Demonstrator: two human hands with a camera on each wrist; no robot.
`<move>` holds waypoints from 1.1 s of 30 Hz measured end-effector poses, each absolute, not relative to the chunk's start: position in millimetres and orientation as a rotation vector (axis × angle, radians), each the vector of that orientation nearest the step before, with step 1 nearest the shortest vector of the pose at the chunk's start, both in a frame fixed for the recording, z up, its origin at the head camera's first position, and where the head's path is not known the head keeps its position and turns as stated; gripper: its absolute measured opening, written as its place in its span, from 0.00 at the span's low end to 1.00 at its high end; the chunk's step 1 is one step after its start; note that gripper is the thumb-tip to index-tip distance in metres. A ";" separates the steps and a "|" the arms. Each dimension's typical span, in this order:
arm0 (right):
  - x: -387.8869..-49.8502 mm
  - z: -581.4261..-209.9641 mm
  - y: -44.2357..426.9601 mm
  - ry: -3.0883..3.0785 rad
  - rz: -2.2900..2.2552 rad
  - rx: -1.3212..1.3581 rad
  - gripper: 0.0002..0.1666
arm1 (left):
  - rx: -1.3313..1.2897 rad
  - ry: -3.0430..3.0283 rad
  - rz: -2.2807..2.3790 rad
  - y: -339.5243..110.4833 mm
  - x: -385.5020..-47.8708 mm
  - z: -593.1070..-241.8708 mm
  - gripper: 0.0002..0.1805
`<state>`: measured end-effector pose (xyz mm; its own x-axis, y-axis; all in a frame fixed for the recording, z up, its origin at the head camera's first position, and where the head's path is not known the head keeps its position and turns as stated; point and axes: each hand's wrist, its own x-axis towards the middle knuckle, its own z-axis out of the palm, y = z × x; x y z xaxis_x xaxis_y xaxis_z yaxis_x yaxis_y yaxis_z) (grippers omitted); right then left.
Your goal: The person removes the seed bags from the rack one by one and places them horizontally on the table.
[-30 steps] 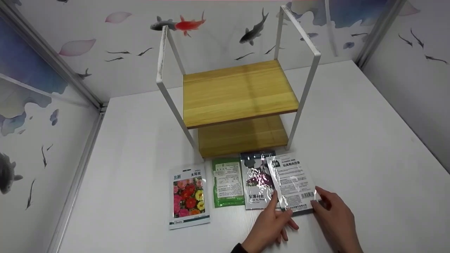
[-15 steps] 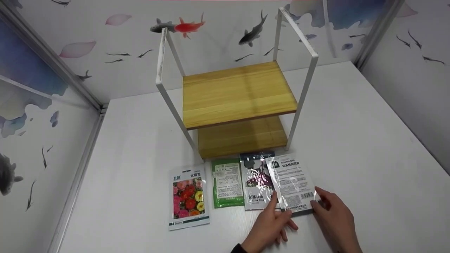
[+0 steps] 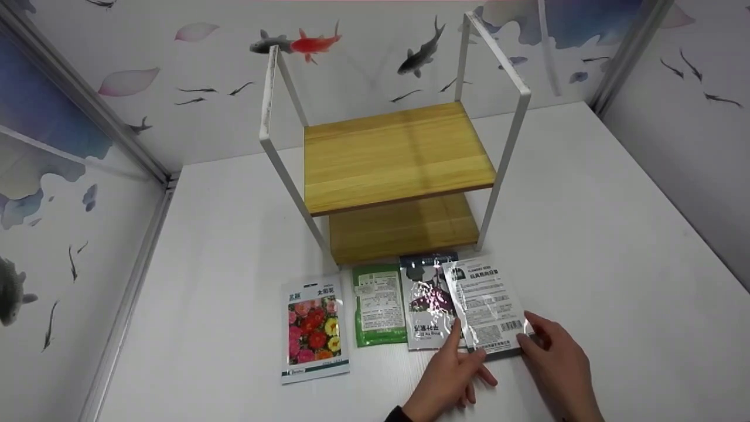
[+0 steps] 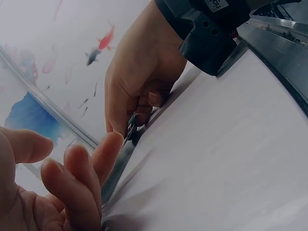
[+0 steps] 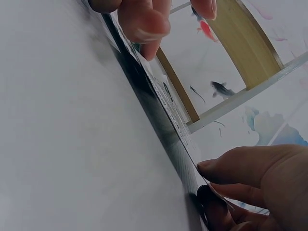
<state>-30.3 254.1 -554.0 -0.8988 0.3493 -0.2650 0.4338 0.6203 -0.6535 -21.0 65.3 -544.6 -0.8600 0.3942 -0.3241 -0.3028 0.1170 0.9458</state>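
A silvery-white flower seed packet (image 3: 486, 305), printed side up with a barcode, overlaps the right side of a purple-leaf picture packet (image 3: 425, 305). My right hand (image 3: 559, 366) pinches its lower right corner between thumb and fingers, as the right wrist view also shows at the packet's edge (image 5: 168, 103). My left hand (image 3: 448, 375) touches its lower left with an extended index finger; the thumb lies by the bottom edge and the other fingers are loosely extended. Left of these lie a green packet (image 3: 381, 305) and a packet with bright flowers (image 3: 315, 331).
Behind the packets stands a two-tier rack with a wooden upper shelf (image 3: 398, 155), a lower shelf (image 3: 404, 228) and a white metal frame (image 3: 508, 152). It rests on the white table (image 3: 615, 234). Walls printed with fish enclose the back and sides.
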 end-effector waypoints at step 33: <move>-34.4 -550.6 248.1 2.757 -1.048 0.772 0.31 | 0.009 1.878 1.700 68.7 -27.3 -541.7 0.37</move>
<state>-34.4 248.1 -550.6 -0.8679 0.4250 -0.2572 0.4885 0.6362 -0.5972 -27.3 68.7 -541.7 -0.8208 0.3884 -0.4189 -0.3783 0.1798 0.9080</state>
